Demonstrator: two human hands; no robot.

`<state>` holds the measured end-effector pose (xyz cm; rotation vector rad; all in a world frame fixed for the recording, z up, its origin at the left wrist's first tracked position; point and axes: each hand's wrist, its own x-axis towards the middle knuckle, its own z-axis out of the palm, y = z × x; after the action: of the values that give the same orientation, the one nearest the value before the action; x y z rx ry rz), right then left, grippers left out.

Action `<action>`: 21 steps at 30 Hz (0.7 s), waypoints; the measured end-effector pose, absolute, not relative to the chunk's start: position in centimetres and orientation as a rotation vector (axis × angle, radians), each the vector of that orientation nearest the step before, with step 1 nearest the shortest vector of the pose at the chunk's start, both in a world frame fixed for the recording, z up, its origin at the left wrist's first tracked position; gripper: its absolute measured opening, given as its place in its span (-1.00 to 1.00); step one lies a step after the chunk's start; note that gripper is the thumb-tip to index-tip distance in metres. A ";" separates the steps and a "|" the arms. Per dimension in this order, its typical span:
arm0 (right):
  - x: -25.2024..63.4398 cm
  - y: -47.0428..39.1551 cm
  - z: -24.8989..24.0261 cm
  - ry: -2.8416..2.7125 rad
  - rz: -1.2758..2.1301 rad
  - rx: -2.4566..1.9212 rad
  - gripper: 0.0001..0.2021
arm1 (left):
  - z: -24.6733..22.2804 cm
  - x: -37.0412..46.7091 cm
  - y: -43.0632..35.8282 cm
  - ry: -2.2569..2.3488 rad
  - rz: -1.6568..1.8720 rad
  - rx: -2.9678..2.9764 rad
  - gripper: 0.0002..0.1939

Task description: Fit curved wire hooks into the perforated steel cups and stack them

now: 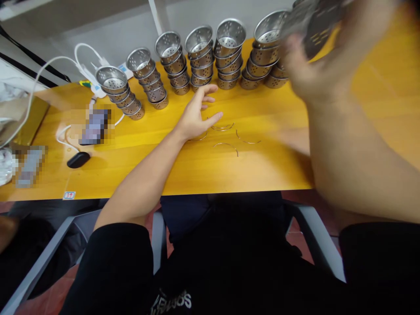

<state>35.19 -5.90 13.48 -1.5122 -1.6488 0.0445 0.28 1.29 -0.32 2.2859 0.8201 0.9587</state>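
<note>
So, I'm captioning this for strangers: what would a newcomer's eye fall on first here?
Probably the stacks of perforated metal cups along the back of the table. Next, at upper right, the right hand grips a blurred metal piece with holes. Thin curved wires lie mid-table, near the left hand.

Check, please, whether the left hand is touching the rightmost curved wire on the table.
Apart. In the head view, yellow tabletop shows between the left hand and the rightmost curved wire.
</note>
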 end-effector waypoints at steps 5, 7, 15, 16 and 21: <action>28.7 -8.2 12.0 -2.336 0.226 -1.151 -0.06 | 0.7 1.2 0.3 0.808 0.995 2.297 0.35; 26.7 -8.5 11.1 -2.351 0.332 -1.121 -0.04 | 0.7 1.6 0.2 0.783 1.030 2.348 0.36; 29.9 -7.0 11.6 -2.225 0.457 -1.379 -0.52 | -0.5 0.1 2.9 0.948 1.108 2.167 0.10; 31.3 -6.5 11.9 -2.264 0.502 -1.432 -0.62 | -0.6 -0.2 3.3 0.974 1.128 2.135 0.09; 36.2 -4.5 11.5 -2.536 1.181 -1.330 -0.33 | -0.3 -0.7 3.7 0.998 1.099 2.079 0.09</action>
<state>36.23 -4.46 11.51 -1.3304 -2.5359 1.1806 -0.75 3.66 -0.29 2.0794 0.9979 1.0985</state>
